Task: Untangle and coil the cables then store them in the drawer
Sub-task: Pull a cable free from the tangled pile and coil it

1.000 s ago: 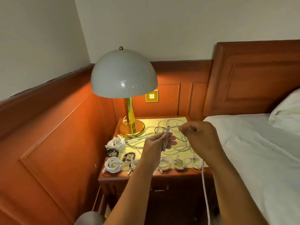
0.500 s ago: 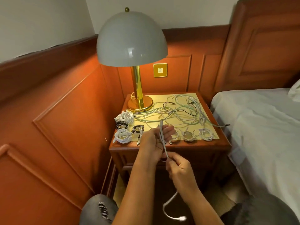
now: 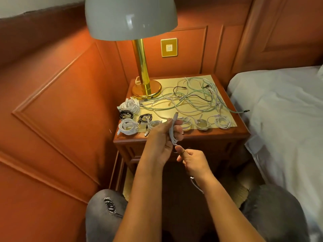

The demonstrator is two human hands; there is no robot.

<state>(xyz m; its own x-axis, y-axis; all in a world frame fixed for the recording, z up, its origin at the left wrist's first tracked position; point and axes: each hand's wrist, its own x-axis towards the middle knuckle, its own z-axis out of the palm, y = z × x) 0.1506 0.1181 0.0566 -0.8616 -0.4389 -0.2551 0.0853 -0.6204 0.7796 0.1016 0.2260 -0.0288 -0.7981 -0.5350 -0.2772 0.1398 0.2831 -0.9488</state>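
My left hand [image 3: 164, 137] holds a white cable [image 3: 172, 132] folded into loops, its plug end sticking up above the fingers. Just below it, my right hand [image 3: 192, 161] pinches the same cable, whose loose tail [image 3: 196, 185] hangs under the wrist. Both hands hover in front of the nightstand [image 3: 201, 135]. On its top lies a tangle of white, green and black cables [image 3: 190, 100]. Several coiled cables sit along the left and front: a white coil [image 3: 130, 105], black coils [image 3: 145, 117] and another white coil [image 3: 222, 121]. My arms hide the drawer front.
A brass lamp [image 3: 142, 70] with a grey dome shade stands at the nightstand's back left. A bed with a white sheet [image 3: 283, 109] lies close on the right. Wood panelling [image 3: 57, 105] runs along the left. My knees [image 3: 104, 212] are below.
The view tilted downward. My right hand dropped from above the tabletop to below my left hand, and the cable in my left hand has gained loops while its hanging tail got shorter.
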